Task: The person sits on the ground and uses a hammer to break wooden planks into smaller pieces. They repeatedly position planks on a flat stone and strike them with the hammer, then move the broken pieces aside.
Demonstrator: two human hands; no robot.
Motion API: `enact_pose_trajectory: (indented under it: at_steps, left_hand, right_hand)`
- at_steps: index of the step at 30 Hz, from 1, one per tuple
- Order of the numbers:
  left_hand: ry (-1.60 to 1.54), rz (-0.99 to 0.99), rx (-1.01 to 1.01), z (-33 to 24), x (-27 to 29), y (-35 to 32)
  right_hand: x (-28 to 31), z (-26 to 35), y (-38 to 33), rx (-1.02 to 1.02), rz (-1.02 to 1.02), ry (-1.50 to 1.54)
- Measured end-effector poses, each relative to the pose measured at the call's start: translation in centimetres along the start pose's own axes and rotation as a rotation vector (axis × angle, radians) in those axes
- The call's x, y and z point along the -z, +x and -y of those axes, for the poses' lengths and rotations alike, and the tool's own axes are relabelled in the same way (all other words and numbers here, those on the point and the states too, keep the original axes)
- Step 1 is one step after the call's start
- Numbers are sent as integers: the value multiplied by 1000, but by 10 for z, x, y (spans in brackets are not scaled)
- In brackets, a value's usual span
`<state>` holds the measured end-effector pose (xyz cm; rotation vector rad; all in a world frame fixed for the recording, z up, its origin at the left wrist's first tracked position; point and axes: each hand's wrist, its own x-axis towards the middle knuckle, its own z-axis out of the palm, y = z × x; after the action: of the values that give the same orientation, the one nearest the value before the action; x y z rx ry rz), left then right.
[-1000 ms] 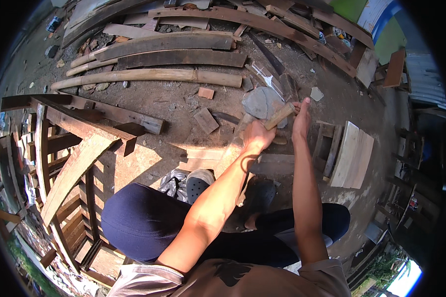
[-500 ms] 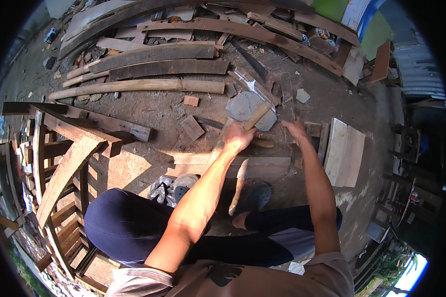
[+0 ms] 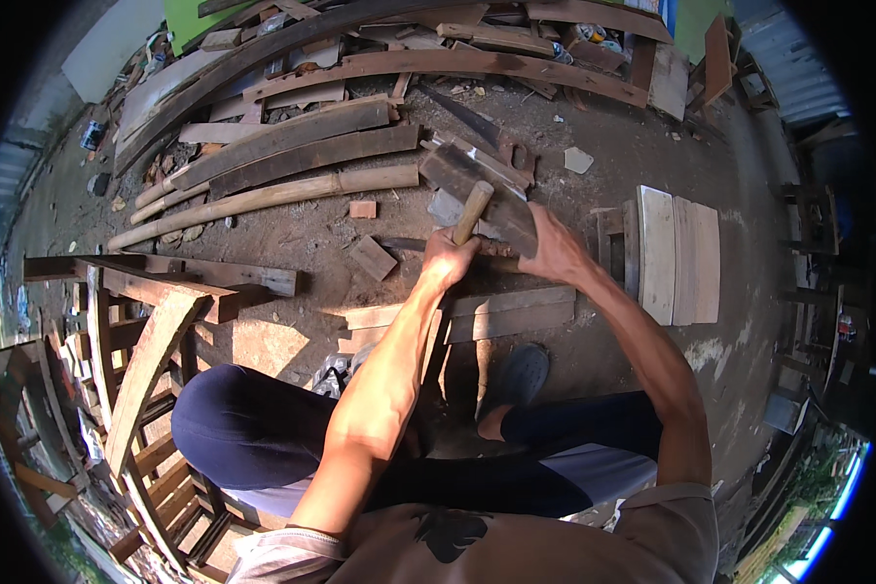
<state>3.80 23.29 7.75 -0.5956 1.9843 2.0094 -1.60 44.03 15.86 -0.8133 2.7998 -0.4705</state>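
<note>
My left hand [image 3: 448, 259] is closed around a round wooden handle [image 3: 472, 212], whose end sticks up past the fist. A thin, dark length shows below that hand beside my forearm; what tool it belongs to I cannot make out. My right hand [image 3: 557, 245] grips the near end of a short dark board [image 3: 477, 187], fingers mostly hidden behind it. The board slants away to the far left and passes behind the handle. Under it, a grey stone slab [image 3: 445, 208] is partly covered. Beyond lies a handsaw [image 3: 465, 119] on the dirt.
Light planks [image 3: 511, 313] lie just before my feet. On the left stands a wooden frame [image 3: 156, 360]. Bamboo poles [image 3: 282, 202] and dark boards [image 3: 316, 161] lie farther off. To the right rest pale boards [image 3: 679, 255]. A brick piece [image 3: 363, 209] sits on the ground.
My right hand, empty before, now holds the dark board, raised over the stone slab. My left hand has shifted left, and the handle in it now points more upright. The view has turned slightly.
</note>
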Motion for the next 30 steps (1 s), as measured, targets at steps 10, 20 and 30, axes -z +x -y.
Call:
enact_pose_trajectory:
  at_steps: [10, 20, 30]
  left_hand:
    - [54, 169, 27, -4, 18, -8]
    - [16, 199, 22, 3, 13, -4]
    - [25, 240, 24, -12, -2, -16]
  right_hand:
    - [39, -1, 29, -613, 204, 349]
    - [45, -51, 31, -740, 144, 364]
    - [32, -65, 7, -590, 202, 339]
